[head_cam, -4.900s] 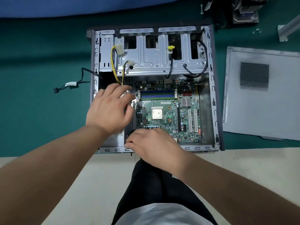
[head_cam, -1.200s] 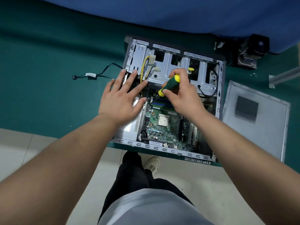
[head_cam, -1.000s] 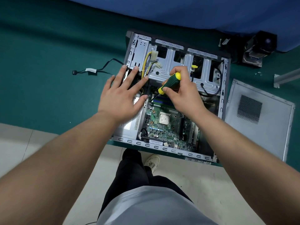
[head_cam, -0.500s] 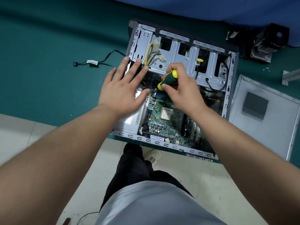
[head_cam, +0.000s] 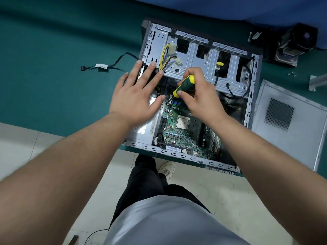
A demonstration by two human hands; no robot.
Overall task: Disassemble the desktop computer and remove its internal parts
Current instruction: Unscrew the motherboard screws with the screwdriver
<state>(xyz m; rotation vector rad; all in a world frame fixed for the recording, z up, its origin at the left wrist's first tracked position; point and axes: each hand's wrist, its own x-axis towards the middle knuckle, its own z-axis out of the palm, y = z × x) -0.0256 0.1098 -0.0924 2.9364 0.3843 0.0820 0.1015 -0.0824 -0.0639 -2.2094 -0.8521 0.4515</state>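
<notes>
Head view: two hands, right hand [head_cam: 200,98] gripping one screwdriver [head_cam: 184,84].

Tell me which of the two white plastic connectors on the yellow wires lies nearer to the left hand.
The smaller white connector, lower on the drive cage; the larger white connector sits higher, farther from the left hand.

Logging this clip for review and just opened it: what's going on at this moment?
A person is taking apart a desktop computer case lying open on a green mat. The right hand grips a green and yellow screwdriver, its tip down at the top left corner of the circuit board. The left hand rests flat on the power supply, fingers spread. The side panel lies off to the right.
</notes>
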